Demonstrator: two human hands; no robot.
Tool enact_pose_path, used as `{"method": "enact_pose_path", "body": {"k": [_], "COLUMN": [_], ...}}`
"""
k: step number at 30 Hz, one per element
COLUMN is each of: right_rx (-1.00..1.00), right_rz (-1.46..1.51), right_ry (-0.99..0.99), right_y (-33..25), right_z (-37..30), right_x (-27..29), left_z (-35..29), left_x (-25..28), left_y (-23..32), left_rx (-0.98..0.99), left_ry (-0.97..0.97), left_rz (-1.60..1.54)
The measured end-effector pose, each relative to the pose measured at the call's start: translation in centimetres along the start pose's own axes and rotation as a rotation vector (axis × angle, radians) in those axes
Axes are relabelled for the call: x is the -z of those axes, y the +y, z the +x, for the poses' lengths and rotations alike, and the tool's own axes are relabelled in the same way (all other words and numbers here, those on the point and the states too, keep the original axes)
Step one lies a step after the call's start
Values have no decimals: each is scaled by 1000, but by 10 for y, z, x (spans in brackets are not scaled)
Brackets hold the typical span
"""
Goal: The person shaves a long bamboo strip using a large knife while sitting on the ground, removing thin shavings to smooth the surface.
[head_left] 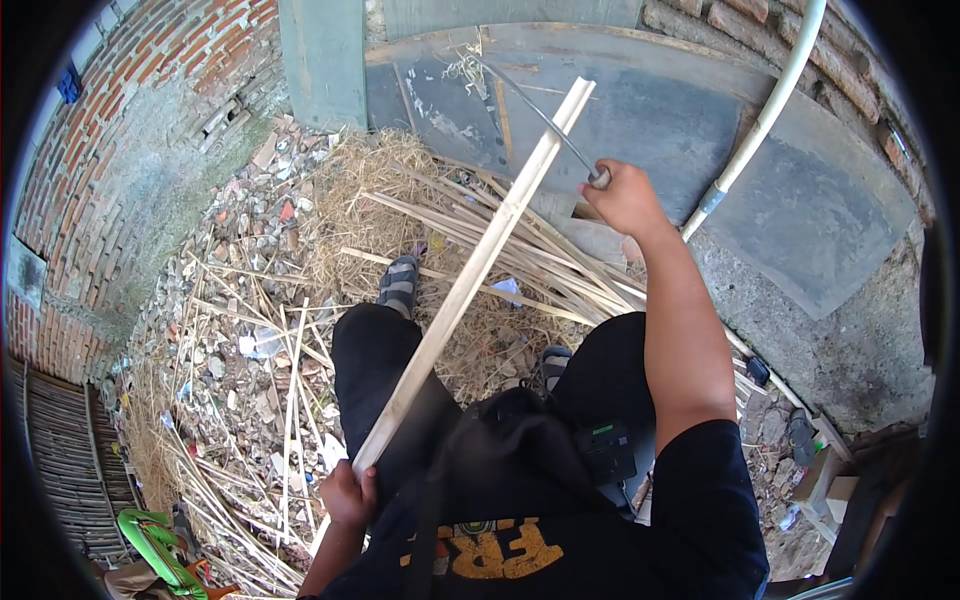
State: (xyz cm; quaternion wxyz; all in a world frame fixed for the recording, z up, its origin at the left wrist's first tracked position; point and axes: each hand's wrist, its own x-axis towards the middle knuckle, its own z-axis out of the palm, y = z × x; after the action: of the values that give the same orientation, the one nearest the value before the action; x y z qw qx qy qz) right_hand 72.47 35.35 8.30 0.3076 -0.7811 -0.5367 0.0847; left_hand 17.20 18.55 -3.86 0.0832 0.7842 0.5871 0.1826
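A long pale split bamboo slat (470, 272) slants up and away from my lap, its far end showing a hollowed groove. My left hand (348, 494) is closed around its near end, beside my left thigh. My right hand (624, 198) grips the handle of a long, thin-bladed knife (540, 114). The blade crosses the slat near its far end; whether it cuts into the slat, I cannot tell. Curly pale shavings (464, 68) show near the blade's tip.
A pile of split bamboo strips (500, 232) lies beyond my feet, over dry shavings (350, 185). Rubble (235, 260) with loose strips spreads to the left, below a brick wall (110, 150). Grey boards (630, 125) lean at the back; a pale pipe (765, 125) stands right.
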Motion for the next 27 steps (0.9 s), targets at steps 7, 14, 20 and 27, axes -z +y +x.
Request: {"method": "enact_pose_path", "body": {"k": [7,14,20,27], "right_rx": [251,162,58,286], "right_rz": [-98,-85,-71,-281], "right_ry": [-364,-371,-207,-548], "right_y": [-35,-21,-14,-34], "right_z": [-39,-25,-18,-39], "right_x": [-2,-6,0,-10], "left_z": [-2,1,2,21], "left_x": [4,0,14,50], "left_y": [7,3,5,7], "left_rx": [23,-13,4,458], "left_ry": [-41,5,-21,-536], "left_rz": [-5,51,78,-491]}}
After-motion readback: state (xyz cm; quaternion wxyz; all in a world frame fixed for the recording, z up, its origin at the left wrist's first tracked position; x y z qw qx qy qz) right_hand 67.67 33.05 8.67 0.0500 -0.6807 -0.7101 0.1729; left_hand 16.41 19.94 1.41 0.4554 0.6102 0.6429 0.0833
